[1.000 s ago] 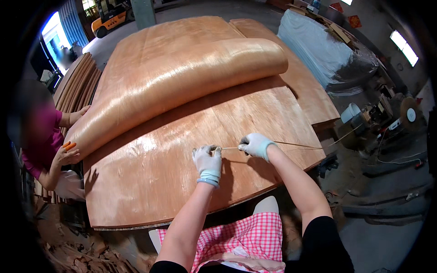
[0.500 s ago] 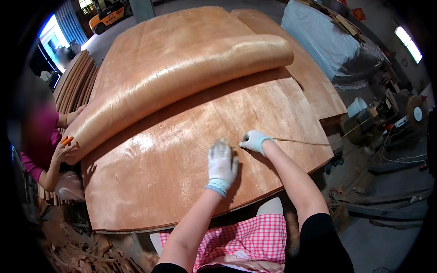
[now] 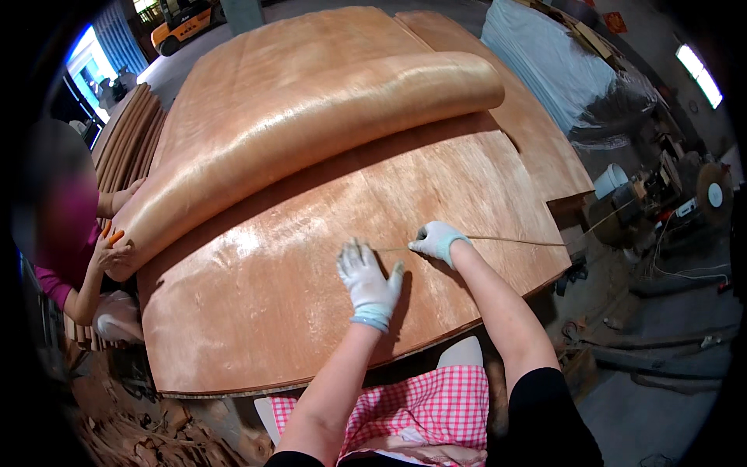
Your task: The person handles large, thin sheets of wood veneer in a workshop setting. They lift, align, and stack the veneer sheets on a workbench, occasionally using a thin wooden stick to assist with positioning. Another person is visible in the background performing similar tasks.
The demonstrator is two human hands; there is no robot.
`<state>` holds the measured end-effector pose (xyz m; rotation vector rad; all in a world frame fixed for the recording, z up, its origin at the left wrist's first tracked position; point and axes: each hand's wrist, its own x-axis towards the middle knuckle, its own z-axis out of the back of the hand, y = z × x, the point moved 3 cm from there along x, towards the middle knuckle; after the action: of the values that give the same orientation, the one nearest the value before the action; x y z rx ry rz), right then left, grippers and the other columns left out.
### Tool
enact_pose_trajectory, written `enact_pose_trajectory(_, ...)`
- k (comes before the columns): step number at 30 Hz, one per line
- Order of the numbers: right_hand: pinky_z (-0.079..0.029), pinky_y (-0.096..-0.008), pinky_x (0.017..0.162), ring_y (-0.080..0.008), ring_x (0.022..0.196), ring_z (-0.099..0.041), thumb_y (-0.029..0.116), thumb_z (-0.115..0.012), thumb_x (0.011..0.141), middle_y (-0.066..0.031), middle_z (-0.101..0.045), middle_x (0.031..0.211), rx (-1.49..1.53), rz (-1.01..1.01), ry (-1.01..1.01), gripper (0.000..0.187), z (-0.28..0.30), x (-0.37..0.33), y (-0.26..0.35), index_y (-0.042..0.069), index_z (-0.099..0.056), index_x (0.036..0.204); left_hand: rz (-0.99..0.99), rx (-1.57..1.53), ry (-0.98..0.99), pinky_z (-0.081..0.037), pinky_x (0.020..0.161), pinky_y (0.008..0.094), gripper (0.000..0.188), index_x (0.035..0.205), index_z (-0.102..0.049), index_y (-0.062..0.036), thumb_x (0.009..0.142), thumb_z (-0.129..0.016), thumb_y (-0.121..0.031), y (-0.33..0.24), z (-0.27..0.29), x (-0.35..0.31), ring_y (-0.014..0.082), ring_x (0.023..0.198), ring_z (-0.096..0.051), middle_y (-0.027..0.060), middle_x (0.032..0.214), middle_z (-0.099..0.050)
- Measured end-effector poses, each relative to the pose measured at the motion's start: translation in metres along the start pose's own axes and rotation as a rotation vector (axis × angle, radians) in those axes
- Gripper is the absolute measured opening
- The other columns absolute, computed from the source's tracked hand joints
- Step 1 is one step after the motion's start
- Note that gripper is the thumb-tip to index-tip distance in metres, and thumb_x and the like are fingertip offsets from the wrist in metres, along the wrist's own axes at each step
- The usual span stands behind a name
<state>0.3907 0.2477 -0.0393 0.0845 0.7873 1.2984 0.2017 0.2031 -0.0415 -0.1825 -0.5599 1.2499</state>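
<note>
A wide reddish-brown wood veneer sheet [image 3: 257, 327] lies on top of a flat stack in front of me. My left hand [image 3: 369, 286], in a white glove with a blue cuff, rests palm down on it with the fingers apart. My right hand [image 3: 437, 241], gloved alike, pinches a narrow brown strip [image 3: 513, 240]. That strip trails off past the right edge of the stack; its short free part lies between my right fingers and my left fingertips. Beyond both hands, a large veneer sheet is folded back into a thick roll [image 3: 327, 117].
At the left, a co-worker in a magenta top [image 3: 66, 272] holds the roll's end, with orange handles in one hand. Curved veneer sheets [image 3: 128, 136] stack behind. A plastic-covered pile [image 3: 545, 62], white bucket [image 3: 610, 180] and machine [image 3: 704, 191] stand right; a forklift [image 3: 183, 27] stands far off.
My left hand has slid left, away from my right hand, and its fingers have spread. More of the strip shows between the hands. My right hand has barely moved.
</note>
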Motion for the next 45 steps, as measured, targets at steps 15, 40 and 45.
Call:
enact_pose_trajectory(15, -0.051, -0.0384, 0.074, -0.0296, 0.080, -0.067, 0.040, -0.067, 0.081, -0.0169, -0.070, 0.087, 0.021, 0.041, -0.077, 0.039, -0.010, -0.001, -0.006, 0.003, -0.070, 0.091, -0.580, -0.257, 0.317, -0.030, 0.109, 0.0499, 0.034, 0.109, -0.060, -0.0049, 0.082, -0.061, -0.026, -0.048, 0.002, -0.028, 0.0361, 0.119, -0.049, 0.0170, 0.119, -0.056)
enact_pose_trajectory(40, -0.052, -0.0376, 0.077, -0.0276, 0.083, -0.068, 0.043, -0.065, 0.080, -0.0139, -0.071, 0.088, 0.006, -0.020, -0.102, 0.040, -0.010, -0.008, -0.003, 0.005, -0.070, 0.092, 0.215, 0.115, 0.276, -0.007, 0.117, 0.0496, 0.108, 0.141, -0.027, 0.0128, 0.073, -0.065, -0.061, -0.026, -0.019, -0.018, 0.0419, 0.143, -0.013, 0.0294, 0.152, -0.018)
enact_pose_trajectory(45, -0.051, -0.0392, 0.078, -0.0312, 0.085, -0.067, 0.043, -0.065, 0.080, -0.0171, -0.070, 0.091, -0.001, -0.013, -0.123, 0.041, -0.007, -0.007, -0.008, 0.004, -0.070, 0.093, 0.112, 0.096, 0.334, -0.011, 0.116, 0.0496, 0.096, 0.142, -0.034, 0.0039, 0.075, -0.064, -0.058, -0.034, -0.012, -0.007, 0.0403, 0.141, -0.021, 0.0251, 0.151, -0.027)
